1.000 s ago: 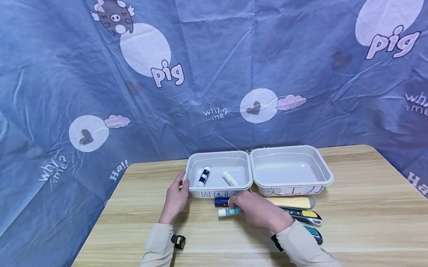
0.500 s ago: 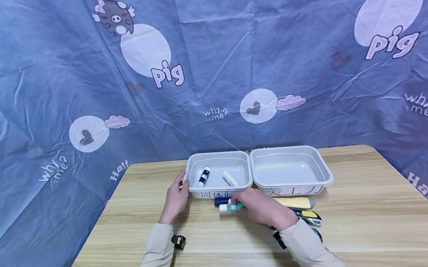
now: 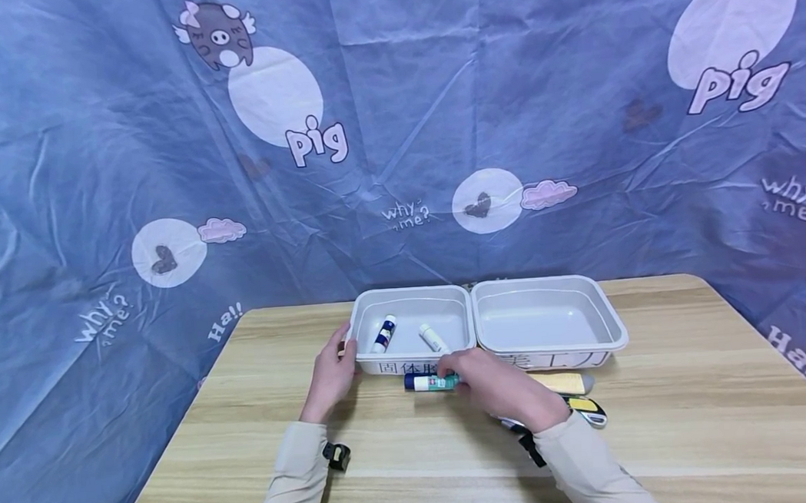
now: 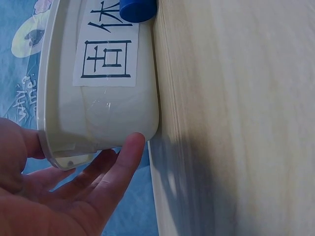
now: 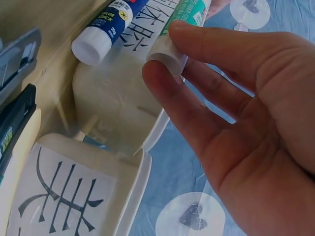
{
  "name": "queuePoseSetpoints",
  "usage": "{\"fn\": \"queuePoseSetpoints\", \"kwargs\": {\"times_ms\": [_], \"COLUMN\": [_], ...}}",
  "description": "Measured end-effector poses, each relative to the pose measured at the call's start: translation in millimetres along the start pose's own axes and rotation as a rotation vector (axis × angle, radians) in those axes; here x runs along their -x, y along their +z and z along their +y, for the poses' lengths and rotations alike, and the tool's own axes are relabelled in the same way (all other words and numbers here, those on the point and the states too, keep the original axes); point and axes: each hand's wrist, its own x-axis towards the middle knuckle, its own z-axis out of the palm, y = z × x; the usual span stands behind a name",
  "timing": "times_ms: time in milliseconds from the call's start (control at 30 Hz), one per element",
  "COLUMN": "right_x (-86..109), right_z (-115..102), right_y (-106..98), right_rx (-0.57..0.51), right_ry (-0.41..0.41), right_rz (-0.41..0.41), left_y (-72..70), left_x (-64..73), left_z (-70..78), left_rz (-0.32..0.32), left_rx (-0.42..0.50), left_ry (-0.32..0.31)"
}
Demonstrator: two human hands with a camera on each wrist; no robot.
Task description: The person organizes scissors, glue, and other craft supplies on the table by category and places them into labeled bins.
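Note:
My right hand (image 3: 497, 388) pinches a green-and-white glue stick (image 5: 191, 14) by its white end, between thumb and fingertips. The glue stick is lifted in front of the left white plastic box (image 3: 413, 298), its label partly behind it. Below it, a blue glue stick (image 5: 109, 23) with a white end lies on the table against that box; in the head view mostly its blue cap (image 3: 409, 382) shows. My left hand (image 3: 333, 373) grips the box's left end, thumb and fingers around the corner. Inside lie a blue-and-white glue stick (image 3: 384, 333) and a white one (image 3: 433, 337).
A second white box (image 3: 545, 316) stands right beside the first. In front of it lie several utility knives, one with a pale yellow handle (image 3: 560, 383) and one black and yellow (image 3: 588, 408), partly under my right arm. A printed blue cloth (image 3: 395, 129) hangs behind the wooden table (image 3: 388, 468).
My right hand has picked the green glue stick off the table and brought it up toward the left box, so it now overlaps the blue one. My left hand has stayed put.

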Motion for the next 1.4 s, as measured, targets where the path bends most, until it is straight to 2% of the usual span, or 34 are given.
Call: {"fn": "queuePoseSetpoints", "kwargs": {"times_ms": [300,533,1400], "right_x": [2.7,3.2,4.7], "right_z": [2,7,15], "right_y": [-4,-7,-14], "right_rx": [-0.048,-0.026,-0.021], "right_ry": [0.019,-0.005,0.037], "right_rz": [0.022,0.057,0.154], "left_y": [1.4,1.6,2.0], "left_x": [1.2,2.5,1.3], "left_z": [0.6,0.9,-0.1], "left_rz": [0.014,0.016,0.023], "left_rx": [-0.003,-0.001,-0.017], "left_ry": [0.005,0.015,0.028]}}
